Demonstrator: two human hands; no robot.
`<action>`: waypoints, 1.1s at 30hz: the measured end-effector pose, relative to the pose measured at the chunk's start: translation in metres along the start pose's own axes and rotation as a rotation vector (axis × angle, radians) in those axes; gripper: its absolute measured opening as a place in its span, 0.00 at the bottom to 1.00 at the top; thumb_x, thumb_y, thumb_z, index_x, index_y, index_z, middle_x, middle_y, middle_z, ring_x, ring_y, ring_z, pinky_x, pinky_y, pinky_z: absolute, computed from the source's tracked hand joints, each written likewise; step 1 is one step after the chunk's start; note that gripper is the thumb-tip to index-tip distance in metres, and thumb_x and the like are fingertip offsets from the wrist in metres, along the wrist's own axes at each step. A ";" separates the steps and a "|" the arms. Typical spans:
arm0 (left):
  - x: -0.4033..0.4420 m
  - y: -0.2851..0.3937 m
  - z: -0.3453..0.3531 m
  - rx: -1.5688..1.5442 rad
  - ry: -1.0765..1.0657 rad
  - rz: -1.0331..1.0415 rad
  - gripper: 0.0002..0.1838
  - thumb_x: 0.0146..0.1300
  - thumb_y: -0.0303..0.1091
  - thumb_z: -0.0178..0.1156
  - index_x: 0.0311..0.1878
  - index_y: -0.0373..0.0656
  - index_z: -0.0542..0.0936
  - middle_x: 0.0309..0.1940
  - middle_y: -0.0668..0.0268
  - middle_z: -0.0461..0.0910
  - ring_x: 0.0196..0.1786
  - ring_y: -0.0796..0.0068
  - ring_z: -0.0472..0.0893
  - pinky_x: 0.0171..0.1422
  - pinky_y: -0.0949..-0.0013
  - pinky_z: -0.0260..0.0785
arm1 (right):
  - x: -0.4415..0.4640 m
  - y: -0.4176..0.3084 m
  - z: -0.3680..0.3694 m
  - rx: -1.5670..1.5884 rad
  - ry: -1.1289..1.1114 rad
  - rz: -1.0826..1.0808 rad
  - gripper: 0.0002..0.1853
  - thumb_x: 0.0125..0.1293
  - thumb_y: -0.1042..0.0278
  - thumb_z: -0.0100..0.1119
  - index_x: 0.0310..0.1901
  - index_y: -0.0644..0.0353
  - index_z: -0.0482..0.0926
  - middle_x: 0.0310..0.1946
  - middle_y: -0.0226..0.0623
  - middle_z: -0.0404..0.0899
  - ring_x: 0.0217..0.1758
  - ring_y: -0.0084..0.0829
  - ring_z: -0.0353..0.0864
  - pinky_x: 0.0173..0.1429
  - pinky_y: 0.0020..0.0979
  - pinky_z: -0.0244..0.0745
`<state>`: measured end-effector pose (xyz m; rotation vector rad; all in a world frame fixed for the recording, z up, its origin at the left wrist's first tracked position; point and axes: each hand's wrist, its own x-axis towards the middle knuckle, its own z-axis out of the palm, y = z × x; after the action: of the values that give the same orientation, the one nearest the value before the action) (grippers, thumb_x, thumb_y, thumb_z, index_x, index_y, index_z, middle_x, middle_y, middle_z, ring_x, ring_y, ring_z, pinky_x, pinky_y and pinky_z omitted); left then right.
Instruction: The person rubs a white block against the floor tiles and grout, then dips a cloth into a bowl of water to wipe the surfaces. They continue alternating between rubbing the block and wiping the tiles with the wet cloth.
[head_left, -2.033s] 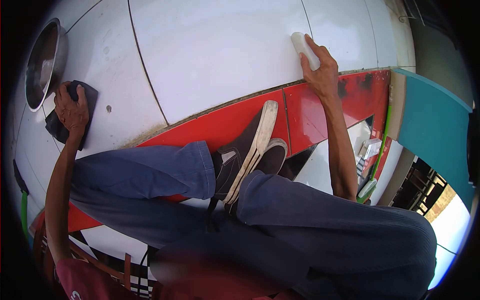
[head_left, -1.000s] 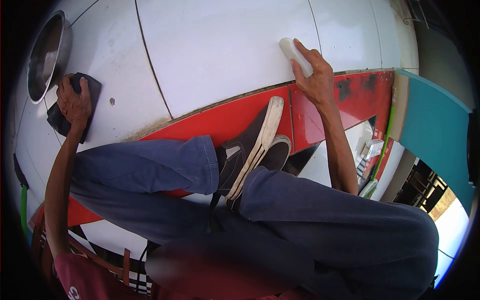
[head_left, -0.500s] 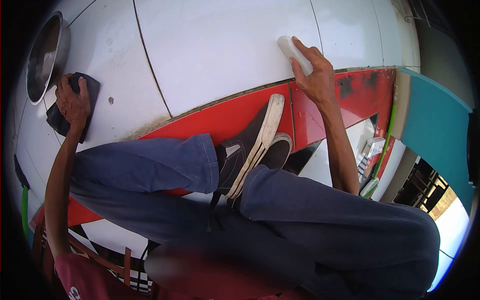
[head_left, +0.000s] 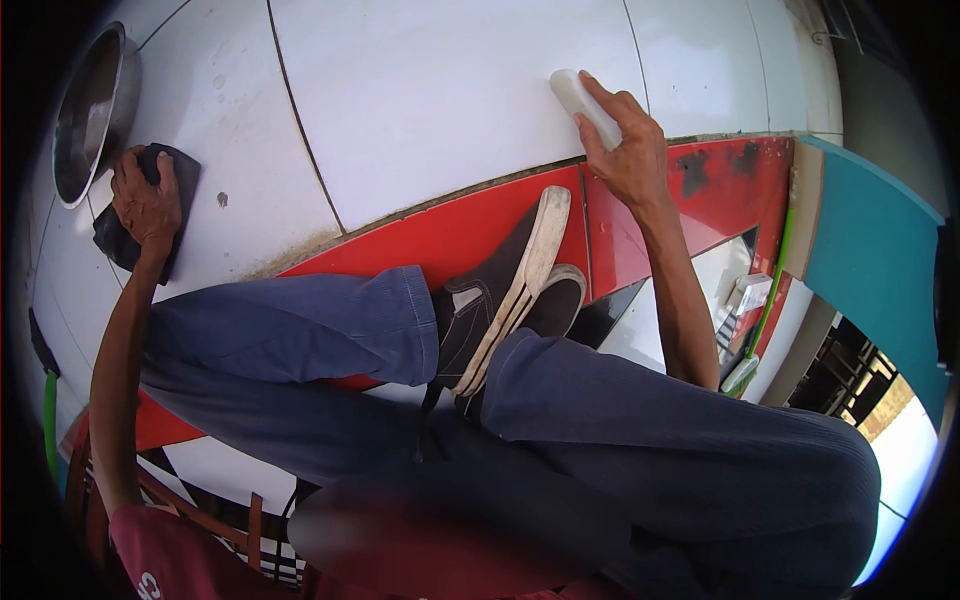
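Observation:
At the left, my left hand lies with curled fingers over a black, angular object on the white tiles. What this object is, I cannot make out. A metal bowl stands just beyond that hand. On the right side, the fingers of my right hand close round a smooth white bar-shaped piece, which is against the white tile surface. Its lower part is covered by my fingers.
Red tiles edge the white surface. My crossed legs and dark slip-on shoes are in the middle. A small white box and a green pole are at the right, beside a teal panel. Another green handle is at far left.
My right hand and the white bar have shifted very slightly to the left. My left hand stays on the black object.

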<state>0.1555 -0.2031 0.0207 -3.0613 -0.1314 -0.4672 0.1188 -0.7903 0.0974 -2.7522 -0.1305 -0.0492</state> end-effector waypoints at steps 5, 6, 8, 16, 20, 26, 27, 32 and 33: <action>-0.003 -0.003 0.001 0.006 0.003 -0.001 0.23 0.69 0.49 0.59 0.59 0.43 0.77 0.57 0.57 0.80 0.62 0.51 0.76 0.68 0.51 0.65 | -0.006 -0.009 0.001 0.057 -0.071 -0.059 0.25 0.66 0.65 0.66 0.66 0.47 0.80 0.33 0.37 0.78 0.31 0.39 0.81 0.37 0.41 0.78; -0.001 -0.002 0.003 0.004 0.016 0.006 0.23 0.69 0.49 0.59 0.59 0.44 0.77 0.57 0.57 0.80 0.62 0.51 0.76 0.68 0.51 0.65 | -0.004 -0.004 0.001 0.031 -0.034 -0.031 0.26 0.66 0.65 0.66 0.66 0.46 0.80 0.33 0.37 0.78 0.31 0.39 0.81 0.37 0.41 0.78; 0.000 -0.001 0.004 0.001 -0.001 0.003 0.23 0.69 0.49 0.59 0.59 0.44 0.77 0.56 0.57 0.80 0.62 0.51 0.76 0.67 0.51 0.65 | 0.001 0.005 0.002 -0.013 0.028 0.025 0.26 0.66 0.65 0.66 0.67 0.45 0.80 0.33 0.37 0.77 0.31 0.40 0.81 0.37 0.41 0.78; -0.002 -0.005 0.003 0.000 -0.008 -0.001 0.23 0.69 0.49 0.59 0.59 0.43 0.77 0.56 0.56 0.80 0.61 0.51 0.76 0.67 0.51 0.65 | -0.002 0.008 0.003 0.029 0.055 0.081 0.28 0.64 0.66 0.67 0.67 0.44 0.79 0.35 0.38 0.79 0.33 0.41 0.83 0.39 0.41 0.79; -0.001 -0.003 0.001 0.005 -0.002 0.001 0.23 0.69 0.48 0.60 0.59 0.43 0.77 0.56 0.56 0.80 0.61 0.50 0.76 0.66 0.51 0.66 | -0.008 -0.011 -0.001 0.020 -0.104 -0.024 0.26 0.65 0.65 0.66 0.67 0.47 0.80 0.34 0.39 0.80 0.33 0.42 0.84 0.40 0.42 0.80; 0.000 -0.003 -0.001 -0.012 -0.008 -0.010 0.22 0.68 0.48 0.60 0.58 0.42 0.77 0.56 0.56 0.80 0.61 0.51 0.76 0.67 0.51 0.66 | 0.012 0.028 -0.003 0.028 0.059 -0.010 0.25 0.66 0.65 0.66 0.66 0.47 0.80 0.35 0.40 0.81 0.35 0.42 0.83 0.43 0.41 0.79; 0.000 -0.003 0.001 -0.015 -0.009 -0.008 0.22 0.68 0.48 0.60 0.57 0.42 0.77 0.56 0.56 0.80 0.61 0.51 0.76 0.67 0.51 0.66 | 0.008 0.021 -0.007 0.030 -0.002 -0.042 0.25 0.67 0.65 0.65 0.66 0.48 0.80 0.37 0.40 0.82 0.36 0.42 0.83 0.43 0.41 0.79; 0.000 0.000 -0.002 -0.020 -0.013 -0.001 0.22 0.68 0.47 0.60 0.57 0.42 0.77 0.55 0.56 0.80 0.61 0.51 0.76 0.67 0.52 0.65 | 0.016 0.044 -0.002 0.087 0.136 0.062 0.25 0.66 0.65 0.65 0.66 0.45 0.80 0.32 0.39 0.77 0.35 0.43 0.82 0.43 0.40 0.79; 0.001 0.001 -0.003 -0.011 -0.016 -0.003 0.22 0.68 0.47 0.60 0.57 0.42 0.77 0.56 0.56 0.80 0.61 0.51 0.76 0.67 0.52 0.65 | 0.014 0.037 -0.003 0.079 0.070 0.033 0.25 0.66 0.65 0.65 0.66 0.45 0.80 0.32 0.39 0.78 0.35 0.42 0.82 0.43 0.40 0.79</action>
<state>0.1559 -0.2039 0.0241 -3.0765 -0.1342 -0.4448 0.1364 -0.8247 0.0869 -2.6691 -0.0664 -0.1284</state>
